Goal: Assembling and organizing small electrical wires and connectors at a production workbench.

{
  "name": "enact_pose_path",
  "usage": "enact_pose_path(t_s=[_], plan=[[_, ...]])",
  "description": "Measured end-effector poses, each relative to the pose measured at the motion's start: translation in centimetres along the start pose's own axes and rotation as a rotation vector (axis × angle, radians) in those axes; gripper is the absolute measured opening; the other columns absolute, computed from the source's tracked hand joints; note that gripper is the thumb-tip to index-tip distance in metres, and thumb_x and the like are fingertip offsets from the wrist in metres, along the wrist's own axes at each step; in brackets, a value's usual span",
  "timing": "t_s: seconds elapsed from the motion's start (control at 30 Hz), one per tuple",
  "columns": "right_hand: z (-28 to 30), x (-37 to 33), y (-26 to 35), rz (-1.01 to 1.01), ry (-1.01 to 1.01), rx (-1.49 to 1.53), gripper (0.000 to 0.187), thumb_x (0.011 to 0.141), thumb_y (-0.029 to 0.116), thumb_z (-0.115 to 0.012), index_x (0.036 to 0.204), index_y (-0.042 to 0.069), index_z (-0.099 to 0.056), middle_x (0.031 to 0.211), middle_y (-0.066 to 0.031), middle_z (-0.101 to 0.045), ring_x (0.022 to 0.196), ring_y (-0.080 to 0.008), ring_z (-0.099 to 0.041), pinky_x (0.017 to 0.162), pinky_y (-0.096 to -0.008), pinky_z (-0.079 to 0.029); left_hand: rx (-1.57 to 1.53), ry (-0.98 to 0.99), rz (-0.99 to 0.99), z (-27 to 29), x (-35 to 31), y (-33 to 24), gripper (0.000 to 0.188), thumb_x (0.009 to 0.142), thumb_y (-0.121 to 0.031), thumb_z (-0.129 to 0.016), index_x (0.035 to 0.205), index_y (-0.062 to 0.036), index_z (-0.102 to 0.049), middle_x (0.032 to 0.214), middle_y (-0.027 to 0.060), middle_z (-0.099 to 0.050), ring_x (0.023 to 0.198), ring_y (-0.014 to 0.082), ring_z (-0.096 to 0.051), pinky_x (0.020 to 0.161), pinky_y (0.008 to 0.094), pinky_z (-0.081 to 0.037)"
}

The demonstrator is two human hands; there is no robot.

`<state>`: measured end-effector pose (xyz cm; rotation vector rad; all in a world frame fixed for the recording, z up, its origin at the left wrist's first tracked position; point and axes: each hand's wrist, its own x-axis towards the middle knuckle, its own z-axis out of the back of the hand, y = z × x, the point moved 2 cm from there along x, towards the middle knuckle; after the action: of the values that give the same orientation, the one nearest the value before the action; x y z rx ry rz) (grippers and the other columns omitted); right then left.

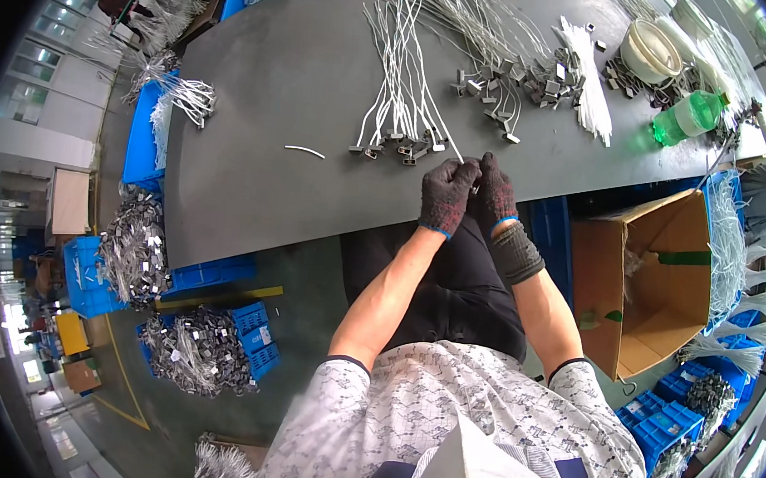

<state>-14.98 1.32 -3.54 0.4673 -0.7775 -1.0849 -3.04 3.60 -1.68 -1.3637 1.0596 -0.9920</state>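
Observation:
My left hand (447, 195) and my right hand (498, 194), both in dark knitted gloves, meet at the table's front edge with fingers closed. A white wire (449, 134) runs up and away from the left fingertips, which pinch its near end. The right fingers are pinched beside that end; what they hold is hidden. Just beyond the left hand lies a fanned bunch of white wires (396, 67) with small dark metal end pieces (400, 146) toward me. Farther right is another pile of wires with end pieces (556, 79).
On the grey table (255, 137) lie a short white wire piece (304, 151), a bundle of white strips (589, 89), a white bucket (650, 51) and a green bottle (688, 118). An open cardboard box (597, 294) stands right of my legs. Blue crates (254, 337) with wire parts flank me.

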Motion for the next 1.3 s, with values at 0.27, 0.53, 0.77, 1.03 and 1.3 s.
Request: enact_pose_path(t_s=[0.27,0.53,0.77,1.03,1.3], plan=[[2.4,5.1,-6.2,-0.435,-0.235,-0.142,0.055,0.092,0.044,-0.067,0.132,0.007,-0.058,0.11,-0.0219,-0.069,0.098,-0.0431,-0.068,0.084,-0.0473,-0.055,0.723,-0.201,-0.114,10.4,9.5,-0.6,0.05,0.097,-0.049,-0.05,0.094,-0.0047,-0.072,0.085,0.0238,-0.069,0.078,0.0423,-0.068,0.07,0.0486,-0.052],[1.3,7.3,-11.4,-0.618,-0.046,-0.286,0.049,0.086,0.046,-0.068,0.111,0.005,-0.07,0.118,-0.0248,-0.064,0.109,-0.0424,-0.063,0.096,-0.0478,-0.05,1.073,-0.583,0.376,25.2,11.0,3.6,0.036,0.083,-0.039,-0.062,0.089,-0.0052,-0.072,0.094,0.0217,-0.071,0.089,0.0421,-0.071,0.072,0.0513,-0.054],[2.1,4.0,-15.0,-0.622,0.122,0.187,0.029,0.088,0.03,-0.066,0.095,0.002,-0.067,0.084,-0.0137,-0.062,0.078,-0.0241,-0.063,0.069,-0.038,-0.052,1.191,-0.559,0.57,28.9,13.5,6.9,0.032,0.081,-0.036,-0.067,0.094,-0.0081,-0.077,0.098,0.0169,-0.075,0.092,0.0382,-0.073,0.074,0.0485,-0.059],[7.6,-15.4,-14.5,-0.428,0.096,-0.217,0.026,0.093,0.016,-0.059,0.116,0.004,-0.056,0.088,-0.0186,-0.068,0.083,-0.0352,-0.07,0.067,-0.0427,-0.055,0.904,-0.36,0.608,32.3,15.0,13.4,0.023,0.091,-0.023,-0.064,0.08,-0.0039,-0.071,0.071,0.0125,-0.072,0.061,0.0257,-0.072,0.05,0.0372,-0.056],[10.5,-41.8,-20.6,-0.414,1.156,-0.667,0.027,0.095,0.018,-0.052,0.114,0.007,-0.068,0.104,-0.0211,-0.071,0.098,-0.0424,-0.067,0.084,-0.0511,-0.053,-0.7,-0.558,0.602,26.1,7.7,9.6,0.012,0.089,-0.011,-0.071,0.079,-0.0081,-0.065,0.072,0.0032,-0.067,0.063,0.0136,-0.065,0.057,0.0264,-0.057]])
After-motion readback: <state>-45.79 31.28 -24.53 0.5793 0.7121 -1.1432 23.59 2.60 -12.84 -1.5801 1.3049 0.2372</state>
